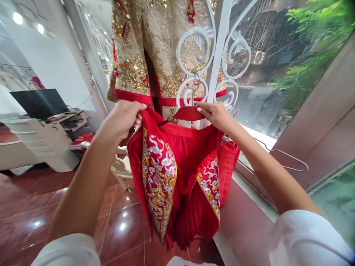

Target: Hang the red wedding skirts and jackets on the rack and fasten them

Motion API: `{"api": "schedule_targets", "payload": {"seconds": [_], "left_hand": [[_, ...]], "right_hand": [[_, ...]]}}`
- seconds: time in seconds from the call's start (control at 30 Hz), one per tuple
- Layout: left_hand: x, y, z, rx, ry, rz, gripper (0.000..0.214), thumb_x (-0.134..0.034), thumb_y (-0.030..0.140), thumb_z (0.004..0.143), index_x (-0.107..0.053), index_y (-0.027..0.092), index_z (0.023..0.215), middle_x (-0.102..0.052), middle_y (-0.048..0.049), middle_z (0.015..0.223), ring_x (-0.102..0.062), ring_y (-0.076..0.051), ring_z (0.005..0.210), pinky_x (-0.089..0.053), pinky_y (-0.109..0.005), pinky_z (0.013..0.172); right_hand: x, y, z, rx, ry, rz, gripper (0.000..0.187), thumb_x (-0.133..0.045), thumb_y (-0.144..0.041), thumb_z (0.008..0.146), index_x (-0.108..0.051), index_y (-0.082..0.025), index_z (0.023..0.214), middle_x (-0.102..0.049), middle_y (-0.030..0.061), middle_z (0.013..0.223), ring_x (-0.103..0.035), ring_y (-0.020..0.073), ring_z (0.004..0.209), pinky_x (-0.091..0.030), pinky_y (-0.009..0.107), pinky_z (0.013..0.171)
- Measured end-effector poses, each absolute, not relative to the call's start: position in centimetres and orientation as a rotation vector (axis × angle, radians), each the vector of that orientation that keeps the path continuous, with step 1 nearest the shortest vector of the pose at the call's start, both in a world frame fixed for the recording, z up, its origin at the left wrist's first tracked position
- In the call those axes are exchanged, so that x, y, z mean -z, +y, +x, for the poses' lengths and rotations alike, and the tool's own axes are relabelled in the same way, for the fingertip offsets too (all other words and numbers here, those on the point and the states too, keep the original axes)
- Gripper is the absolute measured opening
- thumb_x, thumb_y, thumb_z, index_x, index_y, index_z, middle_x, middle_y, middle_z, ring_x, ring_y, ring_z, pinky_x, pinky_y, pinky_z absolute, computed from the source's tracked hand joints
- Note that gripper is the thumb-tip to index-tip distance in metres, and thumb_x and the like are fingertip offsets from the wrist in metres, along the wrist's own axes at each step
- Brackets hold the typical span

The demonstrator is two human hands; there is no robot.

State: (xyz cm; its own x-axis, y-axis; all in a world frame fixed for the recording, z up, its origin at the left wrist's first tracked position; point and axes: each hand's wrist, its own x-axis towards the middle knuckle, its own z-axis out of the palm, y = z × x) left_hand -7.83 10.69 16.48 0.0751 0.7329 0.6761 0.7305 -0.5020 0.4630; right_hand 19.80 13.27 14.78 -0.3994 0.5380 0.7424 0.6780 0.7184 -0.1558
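Observation:
A red skirt (183, 166) with gold and silver embroidered panels hangs from a red hanger (188, 112). My left hand (124, 116) is closed on the skirt's waistband at its left end. My right hand (215, 114) grips the right end of the hanger and the waistband there. The hanger's metal hook (195, 83) sits in a curl of the white scrolled ironwork (205, 51). Behind it hangs a gold embroidered jacket (149, 48) with red trim.
A window (277, 62) with greenery outside fills the right side, with a white sill (257, 138) and a wire hanger (291, 159) lying by it. At left stand a white desk (39, 144) with a dark monitor (39, 101) and a white chair (122, 166) on the glossy red tile floor (33, 207).

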Motion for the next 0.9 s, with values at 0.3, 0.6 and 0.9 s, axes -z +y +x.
{"api": "schedule_targets", "payload": {"seconds": [0.3,0.6,0.9], "left_hand": [[-11.5,3.9,-5.1,-0.770,1.668,2.435,0.041,-0.047,0.039,0.079,-0.041,0.018,0.044,-0.048,0.0006,0.041,-0.042,-0.011,0.039,-0.027,-0.025,0.044],[0.2,2.4,-2.5,-1.542,2.198,1.992,0.025,-0.052,0.039,0.081,-0.044,0.021,0.066,-0.055,-0.0013,0.064,-0.051,-0.016,0.060,-0.036,-0.027,0.056],[16.9,1.5,5.6,-0.848,1.492,1.764,0.009,-0.047,0.021,0.084,-0.054,0.018,0.089,-0.064,-0.0039,0.078,-0.063,-0.016,0.070,-0.051,-0.027,0.067]], "right_hand": [[-14.2,12.1,18.3,0.470,-1.966,-1.164,0.036,-0.042,-0.027,0.091,-0.056,-0.013,0.121,-0.066,0.0098,0.086,-0.060,0.0186,0.081,-0.044,0.033,0.077],[2.2,1.7,17.4,0.210,-1.609,-1.387,0.024,-0.045,-0.031,0.087,-0.064,-0.020,0.078,-0.064,0.0065,0.069,-0.059,0.0191,0.063,-0.046,0.031,0.062],[15.6,2.8,17.4,-0.495,-1.744,-2.086,0.030,-0.040,-0.024,0.089,-0.067,-0.011,0.089,-0.068,0.0182,0.082,-0.066,0.0266,0.078,-0.046,0.033,0.068]]}}
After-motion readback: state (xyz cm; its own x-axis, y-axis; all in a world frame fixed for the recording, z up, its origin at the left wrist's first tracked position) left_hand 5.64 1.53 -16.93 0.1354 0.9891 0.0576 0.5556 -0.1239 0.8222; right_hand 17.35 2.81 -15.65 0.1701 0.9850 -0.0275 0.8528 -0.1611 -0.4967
